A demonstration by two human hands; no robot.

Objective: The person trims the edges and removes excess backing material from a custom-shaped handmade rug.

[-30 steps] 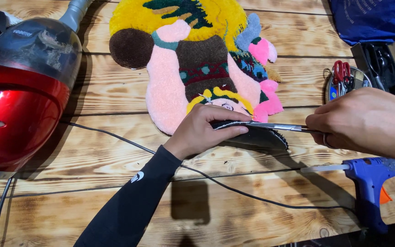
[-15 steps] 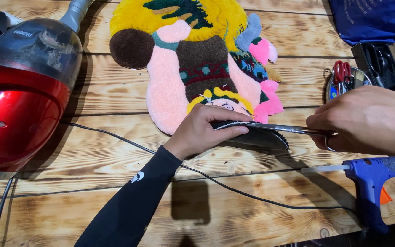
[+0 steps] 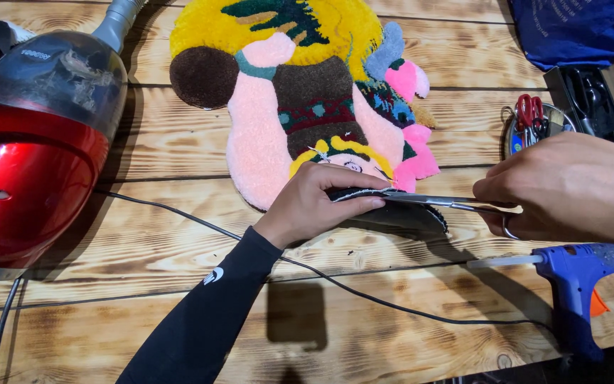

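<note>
A tufted rug (image 3: 300, 92) shaped like a colourful figure, in yellow, pink and brown, lies on the wooden table (image 3: 143, 334). Its near edge is folded up, showing dark backing (image 3: 403, 217). My left hand (image 3: 314, 203), in a black sleeve, pinches that folded edge. My right hand (image 3: 570, 188) holds metal scissors (image 3: 442, 201) whose blades point left along the rug's edge, close to my left fingertips.
A red hand-held vacuum (image 3: 33, 142) stands at the left, its black cord (image 3: 364, 295) crossing the table. A blue glue gun (image 3: 570, 274) lies at the front right. A round tin with red-handled scissors (image 3: 532, 117), a black case and a blue bag (image 3: 577, 28) sit at the back right.
My right hand and the scissors have shifted slightly back and forth along the rug's edge. My left hand keeps its hold.
</note>
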